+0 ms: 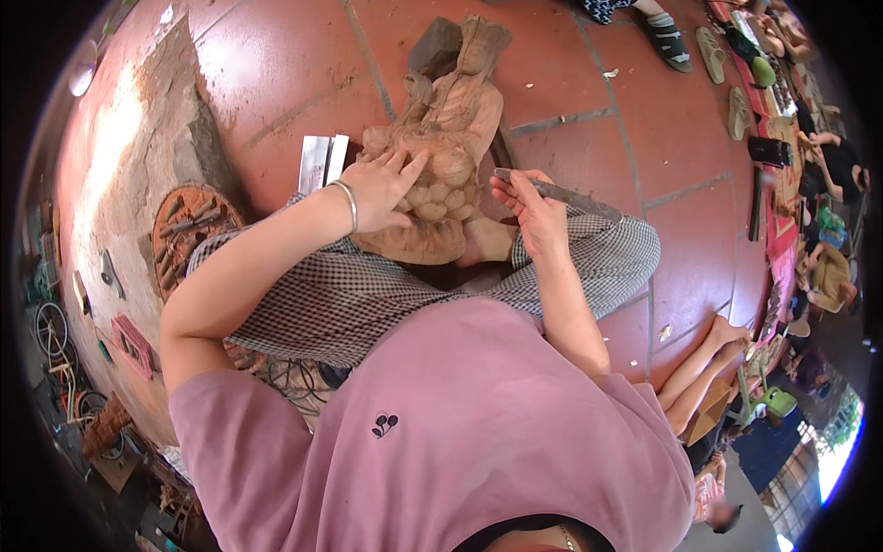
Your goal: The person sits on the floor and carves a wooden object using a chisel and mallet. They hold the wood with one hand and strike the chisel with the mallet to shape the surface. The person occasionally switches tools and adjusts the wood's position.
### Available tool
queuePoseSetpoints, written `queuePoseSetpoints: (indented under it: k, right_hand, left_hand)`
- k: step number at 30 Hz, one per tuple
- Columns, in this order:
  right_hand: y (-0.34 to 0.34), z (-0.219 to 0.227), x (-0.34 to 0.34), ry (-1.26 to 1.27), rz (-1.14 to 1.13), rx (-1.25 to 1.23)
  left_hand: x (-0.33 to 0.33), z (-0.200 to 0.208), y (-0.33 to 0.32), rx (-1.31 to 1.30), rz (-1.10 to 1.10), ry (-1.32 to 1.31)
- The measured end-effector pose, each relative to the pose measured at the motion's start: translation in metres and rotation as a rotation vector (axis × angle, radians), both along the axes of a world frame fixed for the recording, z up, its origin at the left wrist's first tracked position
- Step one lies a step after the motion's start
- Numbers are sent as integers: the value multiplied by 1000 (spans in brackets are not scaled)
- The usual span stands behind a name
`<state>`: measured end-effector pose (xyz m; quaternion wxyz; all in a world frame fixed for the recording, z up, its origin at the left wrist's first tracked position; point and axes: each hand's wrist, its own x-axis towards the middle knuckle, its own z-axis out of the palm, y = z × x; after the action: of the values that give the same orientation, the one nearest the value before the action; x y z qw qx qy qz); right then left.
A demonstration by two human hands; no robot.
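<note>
A brown wooden carving (451, 138) of a figure, with rounded lumps at its lower part, lies in front of my crossed legs. My left hand (382, 189) rests against its left side with the fingers spread, a silver bangle on the wrist. Just right of the carving, my right hand (538, 207) grips a long, flat, dark-grey tool (589, 200), blade-like in shape. Its wide end points right, over my knee, and the short end sticks out past my fingers toward the wood. Whether it is a file or a knife I cannot tell.
A dark block (435, 48) sits beside the carving's top. Silvery sheets (322, 164) lie left of it. A round basket of tools (195, 230) stands by a large pale slab (138, 138). Sandals (711, 55) and other people are at right, on red floor tiles (589, 152).
</note>
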<state>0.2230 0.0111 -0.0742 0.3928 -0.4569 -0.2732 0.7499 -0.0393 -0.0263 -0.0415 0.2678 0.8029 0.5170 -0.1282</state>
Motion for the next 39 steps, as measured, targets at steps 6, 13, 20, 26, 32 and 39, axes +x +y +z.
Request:
queuePoseSetpoints:
  k: [6, 13, 20, 26, 32, 39]
  right_hand:
    - [-3, -5, -16, -173, 124, 106]
    - [-10, 0, -37, -754, 234, 809]
    - [-10, 11, -40, -670, 210, 617]
    - [-12, 3, -44, -828, 215, 795]
    - [-15, 14, -53, -903, 198, 945]
    - [-11, 8, -40, -804, 238, 602]
  left_hand:
    - [14, -4, -2, 42, 23, 125]
    - [15, -9, -5, 94, 42, 132]
    - [18, -10, -5, 90, 64, 136]
    - [18, -9, -4, 78, 64, 144]
    - [19, -9, -3, 93, 67, 155]
    - [19, -10, -3, 77, 64, 166]
